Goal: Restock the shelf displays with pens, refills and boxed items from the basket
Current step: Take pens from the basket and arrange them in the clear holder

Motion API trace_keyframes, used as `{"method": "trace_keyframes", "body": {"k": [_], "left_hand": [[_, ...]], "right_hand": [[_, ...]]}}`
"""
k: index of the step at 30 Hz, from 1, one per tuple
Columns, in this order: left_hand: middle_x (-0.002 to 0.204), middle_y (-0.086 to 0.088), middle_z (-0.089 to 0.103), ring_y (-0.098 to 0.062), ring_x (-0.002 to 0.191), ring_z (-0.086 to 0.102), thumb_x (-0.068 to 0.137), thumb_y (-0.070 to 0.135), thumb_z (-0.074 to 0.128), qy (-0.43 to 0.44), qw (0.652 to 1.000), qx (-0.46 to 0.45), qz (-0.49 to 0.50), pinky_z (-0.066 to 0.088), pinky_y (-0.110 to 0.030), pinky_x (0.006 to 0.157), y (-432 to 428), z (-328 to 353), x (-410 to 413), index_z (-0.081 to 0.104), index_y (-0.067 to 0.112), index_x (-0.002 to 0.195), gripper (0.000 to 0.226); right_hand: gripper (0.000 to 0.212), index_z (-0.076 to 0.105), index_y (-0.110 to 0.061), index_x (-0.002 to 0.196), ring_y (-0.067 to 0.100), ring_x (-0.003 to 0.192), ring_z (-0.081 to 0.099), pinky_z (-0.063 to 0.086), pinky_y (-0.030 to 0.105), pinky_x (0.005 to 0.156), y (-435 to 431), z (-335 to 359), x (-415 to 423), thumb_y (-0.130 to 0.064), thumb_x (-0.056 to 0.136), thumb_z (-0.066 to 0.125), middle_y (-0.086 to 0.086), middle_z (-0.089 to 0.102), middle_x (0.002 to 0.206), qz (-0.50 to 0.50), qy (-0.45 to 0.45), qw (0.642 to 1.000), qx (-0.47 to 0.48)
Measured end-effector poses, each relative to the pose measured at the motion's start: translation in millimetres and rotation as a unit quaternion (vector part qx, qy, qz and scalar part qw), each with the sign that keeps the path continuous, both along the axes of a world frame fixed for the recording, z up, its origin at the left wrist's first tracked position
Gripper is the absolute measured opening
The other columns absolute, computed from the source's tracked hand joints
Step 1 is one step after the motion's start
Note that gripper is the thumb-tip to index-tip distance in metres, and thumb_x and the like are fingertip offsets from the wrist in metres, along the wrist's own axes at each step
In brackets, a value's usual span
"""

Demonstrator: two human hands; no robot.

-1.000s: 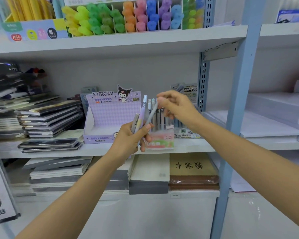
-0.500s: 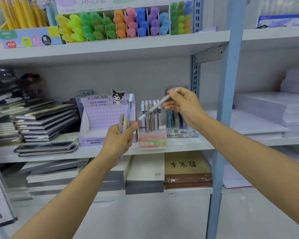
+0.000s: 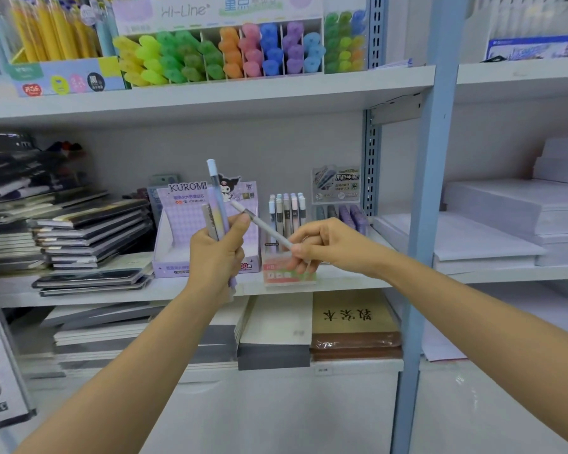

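**Swung the grey pen over to the left hand**

Moved the right hand down toward the middle of the frame, lower than it was a moment before. Tipped the grey pen so that its far end pointed up and to the left, close by the left thumb; could not tell if touching. Pinched the pen's near end with curled right fingers. Lifted the left hand a little higher too. Gripped a small bunch of pens upright in it, just left of the middle, with fingers wrapped tight round them. Held the tallest one, with a blue cap, up in front of the purple Kuromi box. Left the pen stand on the middle shelf, just behind the right hand, with pens standing in it. Left bright highlighters in a row along the top.
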State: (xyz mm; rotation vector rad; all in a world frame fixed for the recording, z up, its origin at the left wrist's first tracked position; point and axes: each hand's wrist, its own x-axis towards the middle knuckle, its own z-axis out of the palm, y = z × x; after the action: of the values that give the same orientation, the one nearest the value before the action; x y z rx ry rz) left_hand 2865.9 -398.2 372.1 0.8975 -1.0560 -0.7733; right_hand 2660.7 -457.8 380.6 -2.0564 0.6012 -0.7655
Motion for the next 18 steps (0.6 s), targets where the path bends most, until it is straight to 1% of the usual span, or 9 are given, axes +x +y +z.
{"method": "trace_keyframes", "body": {"k": [2, 5, 6, 8, 10, 12, 13, 16, 18], "left_hand": [[0.045, 0.009, 0.028, -0.008, 0.037, 0.02, 0.09, 0.028, 0.067, -0.03, 0.999, 0.012, -0.014, 0.019, -0.017, 0.034, 3, -2, -6, 0.068, 0.012, 0.096, 0.017], [0.043, 0.01, 0.029, -0.007, 0.035, 0.02, 0.091, 0.03, 0.065, -0.072, 0.997, 0.03, -0.03, 0.02, -0.016, 0.032, 8, -1, -12, 0.07, 0.01, 0.096, 0.021], [0.041, 0.01, 0.029, -0.007, 0.035, 0.02, 0.092, 0.03, 0.065, -0.086, 0.995, 0.032, -0.035, 0.021, -0.016, 0.032, 10, 0, -13, 0.071, 0.012, 0.091, 0.019], [0.04, 0.01, 0.03, -0.006, 0.033, 0.021, 0.092, 0.027, 0.064, -0.108, 0.993, 0.032, -0.047, 0.021, -0.015, 0.032, 13, 4, -16, 0.071, 0.019, 0.074, 0.021], [0.041, 0.01, 0.031, -0.005, 0.033, 0.023, 0.093, 0.024, 0.064, -0.125, 0.99, 0.035, -0.063, 0.022, -0.014, 0.032, 15, 6, -18, 0.07, 0.012, 0.081, 0.017], [0.042, 0.01, 0.031, -0.005, 0.034, 0.024, 0.093, 0.021, 0.064, -0.149, 0.985, 0.039, -0.078, 0.023, -0.015, 0.033, 17, 7, -20, 0.069, 0.005, 0.091, 0.016], [0.043, 0.009, 0.031, -0.005, 0.034, 0.024, 0.093, 0.019, 0.064, -0.159, 0.983, 0.04, -0.086, 0.023, -0.015, 0.033, 17, 7, -20, 0.069, 0.004, 0.092, 0.016], [0.047, 0.008, 0.032, -0.006, 0.036, 0.025, 0.093, 0.022, 0.064, -0.167, 0.981, 0.035, -0.092, 0.024, -0.015, 0.034, 16, 7, -19, 0.068, 0.009, 0.089, 0.015], [0.05, 0.007, 0.034, -0.008, 0.039, 0.025, 0.094, 0.028, 0.062, -0.163, 0.982, 0.035, -0.094, 0.022, -0.017, 0.034, 16, 8, -15, 0.064, 0.011, 0.09, 0.018]], "right_hand": [[0.016, 0.065, -0.011, 0.105, 0.024, 0.083, 0.072, 0.057, 0.028, 0.074, 2, -4, 3, -0.021, 0.094, 0.062, 0.006, 0.076, 0.087, 0.01, 0.016, 1.0, -0.006], [0.014, 0.067, -0.011, 0.101, 0.017, 0.079, 0.071, 0.055, 0.026, 0.073, 7, -8, 6, -0.022, 0.094, 0.061, 0.003, 0.075, 0.085, 0.017, 0.042, 0.999, -0.022], [0.018, 0.068, -0.009, 0.1, 0.016, 0.077, 0.07, 0.055, 0.026, 0.072, 9, -7, 6, -0.025, 0.095, 0.06, 0.003, 0.074, 0.085, 0.002, 0.03, 0.999, -0.034], [0.026, 0.069, -0.007, 0.101, 0.016, 0.074, 0.067, 0.055, 0.029, 0.068, 11, 0, 7, -0.029, 0.096, 0.056, 0.004, 0.073, 0.088, -0.044, -0.036, 0.997, -0.054], [0.025, 0.07, -0.01, 0.106, 0.012, 0.072, 0.063, 0.052, 0.029, 0.064, 11, 9, 9, -0.029, 0.096, 0.057, 0.003, 0.072, 0.091, -0.081, -0.101, 0.989, -0.064], [0.023, 0.07, -0.015, 0.112, 0.005, 0.071, 0.057, 0.048, 0.026, 0.065, 11, 16, 12, -0.026, 0.095, 0.06, -0.003, 0.07, 0.09, -0.086, -0.116, 0.988, -0.06], [0.022, 0.07, -0.016, 0.112, 0.003, 0.071, 0.055, 0.046, 0.024, 0.066, 11, 18, 13, -0.024, 0.094, 0.061, -0.004, 0.068, 0.088, -0.077, -0.113, 0.989, -0.056], [0.013, 0.069, -0.014, 0.103, 0.005, 0.07, 0.055, 0.046, 0.022, 0.066, 11, 24, 14, -0.017, 0.094, 0.061, -0.002, 0.065, 0.083, -0.064, -0.124, 0.989, -0.049], [0.01, 0.064, -0.013, 0.102, 0.008, 0.071, 0.06, 0.05, 0.021, 0.065, 9, 30, 12, -0.016, 0.097, 0.055, 0.0, 0.067, 0.085, -0.1, -0.178, 0.978, -0.049]]}}
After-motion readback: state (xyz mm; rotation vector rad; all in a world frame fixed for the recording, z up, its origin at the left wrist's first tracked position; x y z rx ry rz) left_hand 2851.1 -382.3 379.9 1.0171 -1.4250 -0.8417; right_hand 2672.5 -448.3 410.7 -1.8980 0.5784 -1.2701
